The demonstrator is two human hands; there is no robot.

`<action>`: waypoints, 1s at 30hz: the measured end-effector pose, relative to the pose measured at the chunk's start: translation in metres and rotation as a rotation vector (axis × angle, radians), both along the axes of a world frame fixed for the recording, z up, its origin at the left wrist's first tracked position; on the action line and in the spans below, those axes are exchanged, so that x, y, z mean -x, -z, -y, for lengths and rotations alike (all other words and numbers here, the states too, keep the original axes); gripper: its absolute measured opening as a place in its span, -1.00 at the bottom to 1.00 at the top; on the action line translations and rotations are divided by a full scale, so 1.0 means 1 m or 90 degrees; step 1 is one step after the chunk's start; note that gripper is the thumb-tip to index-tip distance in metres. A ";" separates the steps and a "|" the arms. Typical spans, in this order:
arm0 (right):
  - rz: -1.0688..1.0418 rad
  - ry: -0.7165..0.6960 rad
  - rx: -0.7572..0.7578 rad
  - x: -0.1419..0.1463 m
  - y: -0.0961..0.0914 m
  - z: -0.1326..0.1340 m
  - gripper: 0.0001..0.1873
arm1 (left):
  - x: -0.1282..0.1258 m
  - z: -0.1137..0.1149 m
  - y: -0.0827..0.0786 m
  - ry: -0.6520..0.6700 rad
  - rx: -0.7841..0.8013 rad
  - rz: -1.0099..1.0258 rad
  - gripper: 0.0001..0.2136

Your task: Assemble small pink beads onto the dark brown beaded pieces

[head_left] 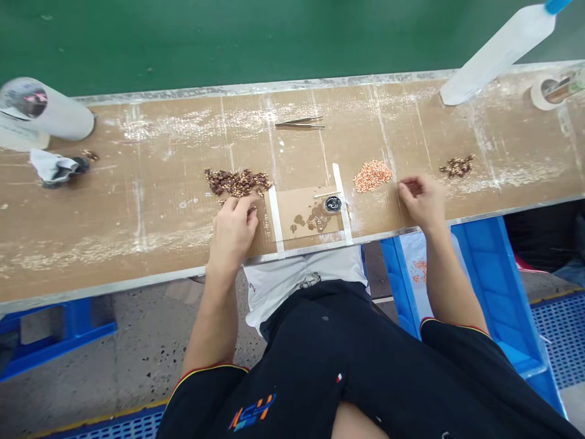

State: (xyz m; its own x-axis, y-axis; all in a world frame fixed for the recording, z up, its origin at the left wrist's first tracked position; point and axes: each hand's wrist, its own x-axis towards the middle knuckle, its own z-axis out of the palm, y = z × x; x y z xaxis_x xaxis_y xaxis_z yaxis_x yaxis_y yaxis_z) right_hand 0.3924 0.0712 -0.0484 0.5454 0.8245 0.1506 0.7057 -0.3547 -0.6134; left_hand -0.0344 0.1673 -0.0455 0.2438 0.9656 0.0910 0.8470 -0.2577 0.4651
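My left hand (234, 233) is at the near edge of a pile of small brown and gold pieces (237, 182), its fingers pinched together. A dark speck shows at the fingertips, too small to name. My right hand (425, 200) rests on the bench right of a heap of small orange-and-white pieces (373, 176), with thumb and fingers curled together; what they hold, if anything, is hidden. Between the hands lies a taped-down cardboard piece (292, 204) with dark wet stains. A small round pot of dark liquid (333, 203) sits on it, a thin stick (325, 194) beside it.
Tweezers (299, 122) lie further back on the cardboard-covered bench (178, 146). A smaller brown-gold pile (457, 166) is at right. White bottles (500, 55) stand at the back right and left (68, 113). A crumpled cloth (55, 166) lies left. Below the bench is a blue crate (498, 286).
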 end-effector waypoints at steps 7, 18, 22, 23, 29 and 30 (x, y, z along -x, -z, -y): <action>0.030 -0.134 0.099 0.006 -0.008 -0.015 -0.98 | 0.014 0.008 -0.006 0.050 0.033 0.104 -0.85; 0.104 -0.254 0.176 0.006 -0.024 -0.029 -0.76 | 0.014 0.029 0.011 -0.144 0.059 0.431 -0.86; 0.029 -0.265 0.187 0.001 -0.026 -0.024 -0.90 | 0.008 0.033 0.015 -0.185 0.036 0.560 -0.85; 0.018 -0.257 0.186 0.001 -0.026 -0.023 -0.92 | 0.007 0.034 0.014 -0.189 0.028 0.579 -0.84; 0.085 -0.207 0.190 0.009 -0.021 -0.027 -0.86 | -0.006 0.041 0.008 -0.178 0.014 0.653 -0.81; 0.098 -0.209 0.191 0.010 -0.021 -0.029 -0.85 | -0.009 0.042 0.009 -0.170 0.026 0.666 -0.81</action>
State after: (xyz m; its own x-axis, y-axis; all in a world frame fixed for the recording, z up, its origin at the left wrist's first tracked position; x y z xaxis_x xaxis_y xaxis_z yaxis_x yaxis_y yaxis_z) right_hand 0.3824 0.0999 -0.0277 0.2378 0.9693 -0.0624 0.8853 -0.2427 -0.3966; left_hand -0.0255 0.1256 -0.0540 -0.1550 0.9830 0.0985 0.0519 -0.0915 0.9945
